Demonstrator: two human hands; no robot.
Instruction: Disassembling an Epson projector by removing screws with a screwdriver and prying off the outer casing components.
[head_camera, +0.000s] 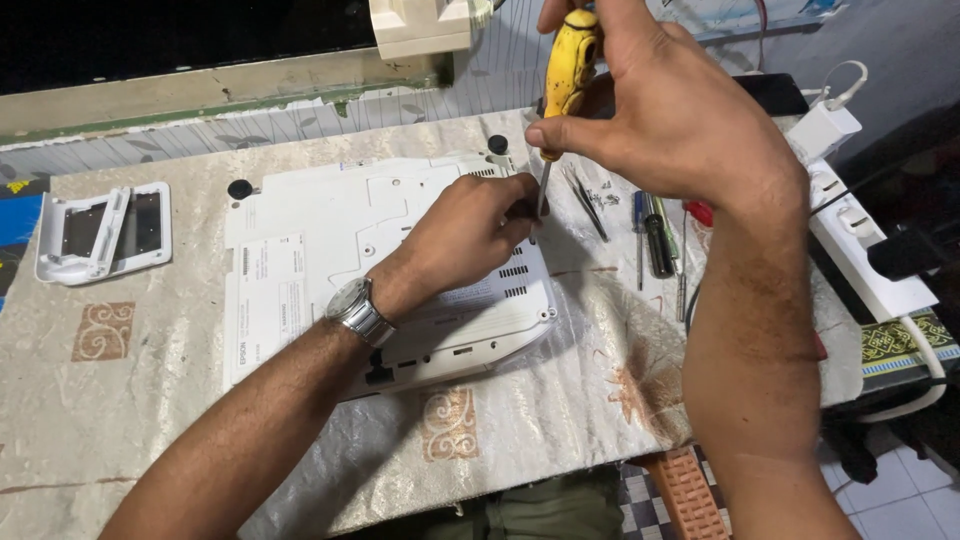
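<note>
A yellow-handled screwdriver (566, 70) stands nearly upright over the right rear part of a white device casing (330, 250), its thin metal shaft running down to the casing's top near a strip of vent slots. The right hand (660, 110) wraps the handle from above, fingers curled around it and the thumb pressed against its lower end. The left hand (470, 230) lies on the casing with its fingers bunched together, fingertips pinched close around the lower end of the shaft; whether they grip the tip itself or something under it is hidden. A silver wristwatch (358, 312) sits on the left wrist.

The casing lies flat, underside up, in the middle of a table covered with a pale patterned cloth (150, 420); it carries paper labels on its left part and black round feet at its rear corners. Just to the right of it lies a row of spare screwdrivers and tools (650, 235) with a small scatter of screws (603, 195) beside them. Well apart on the left edge of the table rests a separate white cover panel (100, 232). On the right, off the cloth, a white power strip (870, 240) holds a white adapter and a black plug
</note>
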